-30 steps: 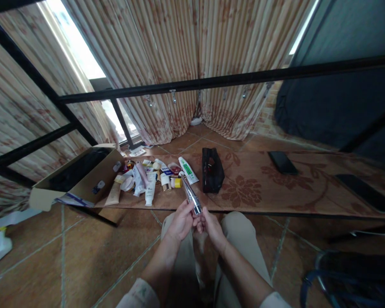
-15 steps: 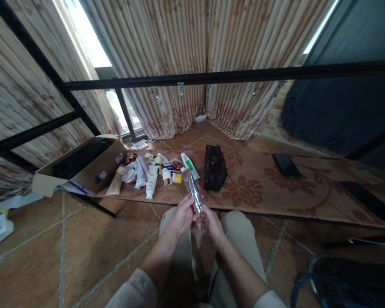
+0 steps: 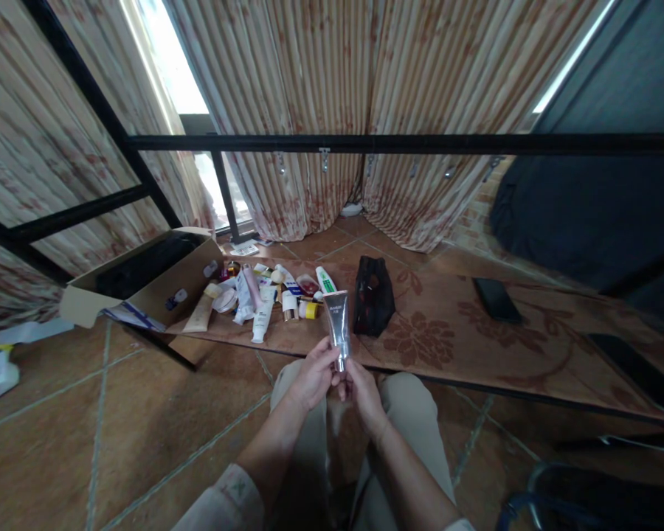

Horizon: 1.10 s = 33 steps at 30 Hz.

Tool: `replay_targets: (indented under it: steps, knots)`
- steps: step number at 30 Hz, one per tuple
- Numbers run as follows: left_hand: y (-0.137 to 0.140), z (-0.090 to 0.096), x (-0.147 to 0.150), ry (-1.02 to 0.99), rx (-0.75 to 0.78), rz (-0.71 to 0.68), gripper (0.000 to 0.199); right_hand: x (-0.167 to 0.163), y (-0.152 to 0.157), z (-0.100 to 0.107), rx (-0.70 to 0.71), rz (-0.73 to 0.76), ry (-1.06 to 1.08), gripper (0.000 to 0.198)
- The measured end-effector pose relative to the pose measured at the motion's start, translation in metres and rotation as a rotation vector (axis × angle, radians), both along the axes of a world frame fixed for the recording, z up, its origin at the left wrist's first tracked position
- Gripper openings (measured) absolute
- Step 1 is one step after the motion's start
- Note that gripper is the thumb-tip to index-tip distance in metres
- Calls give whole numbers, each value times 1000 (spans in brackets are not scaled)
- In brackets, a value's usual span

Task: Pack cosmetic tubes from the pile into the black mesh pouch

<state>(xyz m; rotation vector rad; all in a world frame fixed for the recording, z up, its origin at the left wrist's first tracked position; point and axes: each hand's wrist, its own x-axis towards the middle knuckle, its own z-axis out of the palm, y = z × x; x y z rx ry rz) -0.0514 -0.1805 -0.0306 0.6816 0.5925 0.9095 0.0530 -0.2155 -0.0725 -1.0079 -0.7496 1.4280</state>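
Observation:
A silver squeeze tube (image 3: 338,321) stands nearly upright above my knees, its shiny cap end down and its printed face toward me. My left hand (image 3: 316,375) pinches the tube near its cap from the left. My right hand (image 3: 361,391) closes on the cap end from the right; its fingertips are partly hidden. Just beyond the tube, a black mesh pouch (image 3: 374,296) sits on the low table (image 3: 420,339). Left of it lie a white and green tube (image 3: 325,279), a yellow-capped jar (image 3: 308,310), a white tube (image 3: 263,315) and several other cosmetics.
An open cardboard box (image 3: 188,284) with something black inside stands at the table's left end. A dark phone (image 3: 496,299) and a larger dark slab (image 3: 636,369) lie on the right. A black metal rail (image 3: 398,144) crosses in front of the curtains.
The silver tube has turned from a slant to nearly upright, and its printed face now shows. Both hands keep hold of it. The view has shifted slightly.

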Motion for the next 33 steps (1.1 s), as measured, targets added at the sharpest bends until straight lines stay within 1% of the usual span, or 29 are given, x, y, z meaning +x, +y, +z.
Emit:
replay_targets:
  steps: [3, 10, 15, 21, 24, 29, 33]
  knots:
    - [0, -1, 0, 6, 8, -10, 30, 0, -1, 1, 13, 5, -11, 43]
    - [0, 0, 0, 13, 12, -20, 34, 0, -1, 3, 1, 6, -6, 47]
    - [0, 0, 1, 10, -8, 15, 41, 0, 0, 3, -26, 2, -8, 50]
    - [1, 0, -1, 8, 34, -25, 48, 0, 1, -1, -75, -12, 13, 56]
    - [1, -1, -1, -6, 39, -19, 50, 0, 1, -3, -104, 4, 28, 59]
    - [2, -3, -2, -10, 37, -34, 53, 0, 1, -4, -92, 8, 48, 59]
    - [1, 0, -2, -10, 20, -40, 52, 0, 2, -4, -92, 7, 43, 59]
